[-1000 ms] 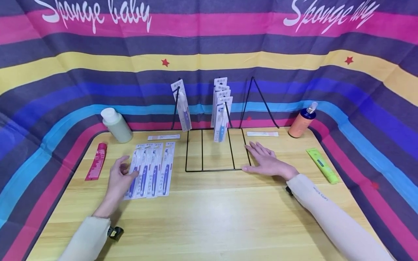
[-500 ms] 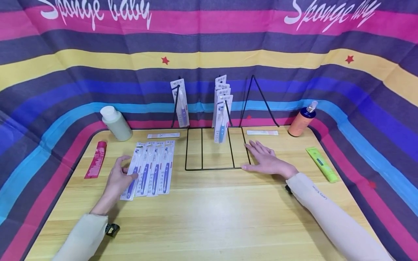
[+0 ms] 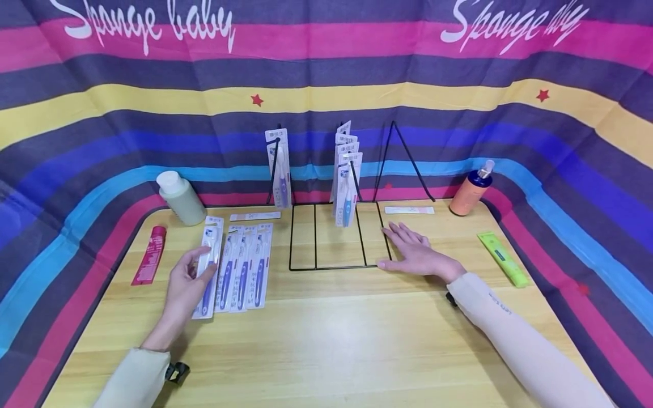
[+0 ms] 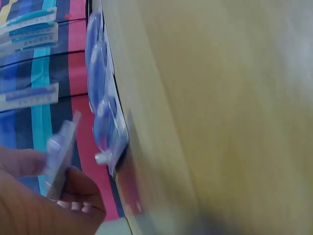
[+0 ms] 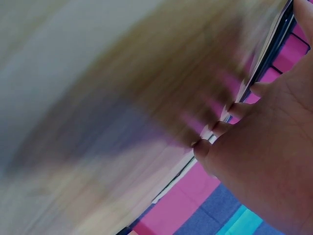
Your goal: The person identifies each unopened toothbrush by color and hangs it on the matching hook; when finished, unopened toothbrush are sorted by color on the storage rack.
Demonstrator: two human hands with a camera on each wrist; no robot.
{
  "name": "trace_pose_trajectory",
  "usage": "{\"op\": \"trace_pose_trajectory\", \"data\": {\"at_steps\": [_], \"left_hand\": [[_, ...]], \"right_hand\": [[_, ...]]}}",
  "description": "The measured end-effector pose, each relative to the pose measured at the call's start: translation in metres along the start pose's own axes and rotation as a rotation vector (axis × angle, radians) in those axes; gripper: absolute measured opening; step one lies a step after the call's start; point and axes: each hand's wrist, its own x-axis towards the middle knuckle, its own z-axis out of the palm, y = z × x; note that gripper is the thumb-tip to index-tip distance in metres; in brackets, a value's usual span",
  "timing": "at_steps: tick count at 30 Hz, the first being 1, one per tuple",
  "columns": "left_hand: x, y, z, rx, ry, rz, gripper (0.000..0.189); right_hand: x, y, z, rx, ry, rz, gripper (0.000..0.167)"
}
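The left hand (image 3: 186, 281) is now raising the leftmost packaged toothbrush (image 3: 214, 229), pinching it between thumb and fingers, so it is separating from three packs (image 3: 242, 269) on the table (image 3: 326, 340). The right hand (image 3: 415, 253) is lying spread, gripping nothing, perhaps touching the rack (image 3: 328, 268).

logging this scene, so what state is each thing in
Leftmost toothbrush pack, pinched between thumb and fingers
Left hand, gripping that pack
Three packs beside it, lying flat
Rack, standing
Right hand, fingers extended at the rack's edge
Rack's purple packs, hanging
Rack's blue packs, hanging
Pale green bottle, upright, capped
Pump bottle, upright, clear cap on
Pink tube, lying, capped
Green tube, lying, capped
White strips, lying flat
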Motion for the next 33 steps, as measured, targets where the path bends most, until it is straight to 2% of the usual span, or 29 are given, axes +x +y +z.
{"op": "trace_pose_trajectory", "data": {"at_steps": [5,9,16,20,24,26,29,33], "left_hand": [[-0.011,0.008,0.010,-0.102,0.094,0.127,0.039],[-0.019,0.015,0.018,-0.235,0.125,0.241,0.036],[-0.026,0.030,0.036,-0.556,0.076,0.488,0.030],[-0.034,0.040,0.044,-0.649,0.032,0.638,0.027],[-0.043,0.054,0.052,-0.694,0.003,0.785,0.026],[-0.047,0.061,0.057,-0.698,-0.002,0.837,0.026],[-0.053,0.071,0.067,-0.677,0.008,0.884,0.026],[-0.056,0.079,0.079,-0.628,0.031,0.890,0.025]], "right_hand": [[0.001,-0.001,0.001,-0.007,-0.001,0.000,0.107],[0.002,-0.001,0.003,-0.012,-0.006,0.004,0.108],[0.001,0.002,0.002,-0.020,0.010,-0.002,0.108],[0.000,0.003,0.002,-0.020,0.007,0.000,0.109],[0.000,0.002,0.002,-0.017,0.003,0.000,0.109],[0.000,0.001,0.002,-0.019,0.002,0.001,0.109],[0.000,0.002,0.002,-0.015,0.001,0.004,0.109],[0.001,0.002,0.002,-0.014,0.000,0.001,0.108]]}}
